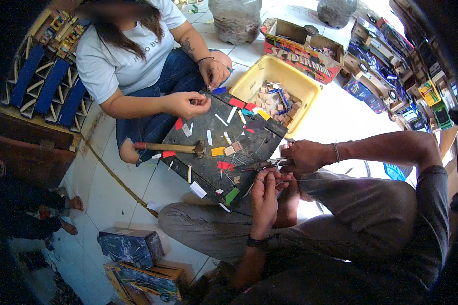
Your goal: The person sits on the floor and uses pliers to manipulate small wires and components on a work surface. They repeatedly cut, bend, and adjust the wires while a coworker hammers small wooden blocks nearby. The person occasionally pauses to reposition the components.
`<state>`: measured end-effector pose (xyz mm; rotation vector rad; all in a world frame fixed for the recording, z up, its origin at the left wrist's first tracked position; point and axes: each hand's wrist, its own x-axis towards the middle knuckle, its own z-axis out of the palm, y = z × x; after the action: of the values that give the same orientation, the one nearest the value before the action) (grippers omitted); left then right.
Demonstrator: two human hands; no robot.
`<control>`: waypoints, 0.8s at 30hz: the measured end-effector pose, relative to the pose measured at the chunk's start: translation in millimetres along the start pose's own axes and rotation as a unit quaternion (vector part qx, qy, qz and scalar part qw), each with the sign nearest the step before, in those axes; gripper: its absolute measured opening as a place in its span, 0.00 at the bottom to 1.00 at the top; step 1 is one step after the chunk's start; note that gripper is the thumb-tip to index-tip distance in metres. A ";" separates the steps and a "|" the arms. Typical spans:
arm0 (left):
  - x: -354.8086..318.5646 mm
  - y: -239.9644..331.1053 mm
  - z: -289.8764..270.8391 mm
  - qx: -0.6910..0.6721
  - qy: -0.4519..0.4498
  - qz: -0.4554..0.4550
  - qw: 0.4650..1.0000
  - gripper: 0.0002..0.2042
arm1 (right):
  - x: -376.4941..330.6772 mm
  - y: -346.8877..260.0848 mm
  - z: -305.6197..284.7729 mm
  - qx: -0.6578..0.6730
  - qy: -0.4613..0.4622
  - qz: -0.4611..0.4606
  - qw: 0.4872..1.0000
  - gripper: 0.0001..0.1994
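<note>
Gripping pliers [269, 163], the right hand [304, 156] closes round their handles at the black board's [188, 152] near edge. Just below, the left hand [265, 195] pinches a thin wire [249, 169], touching the plier tips. A hammer [170, 148] lies on the board.

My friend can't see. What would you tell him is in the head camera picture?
A person sitting on the floor holds pliers in the right hand and pinches thin wire with the left hand, over a dark board strewn with coloured scraps and a hammer. Another person sits across the board beside a yellow tub of small blocks.
</note>
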<state>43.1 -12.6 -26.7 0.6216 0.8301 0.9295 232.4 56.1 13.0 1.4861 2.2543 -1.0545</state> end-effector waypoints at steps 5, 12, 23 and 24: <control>-0.7 1.2 2.1 0.013 0.007 0.010 1.000 0.13 | 4.4 5.1 1.9 -0.011 0.017 -0.055 0.998 0.23; -0.3 3.5 1.4 0.000 0.007 0.008 1.000 0.12 | 5.4 7.8 -6.8 0.049 -0.072 -0.080 0.993 0.21; -0.3 5.6 1.1 0.005 0.009 -0.012 1.000 0.13 | 3.4 7.6 -15.8 0.100 -0.135 -0.094 0.981 0.16; -0.3 6.1 1.1 0.001 0.011 -0.019 1.000 0.13 | 2.2 8.3 -16.8 0.103 -0.133 -0.100 0.981 0.16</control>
<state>41.2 -10.1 -21.3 0.5969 0.8607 0.9018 241.6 70.9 20.1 1.1221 2.1890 -1.4877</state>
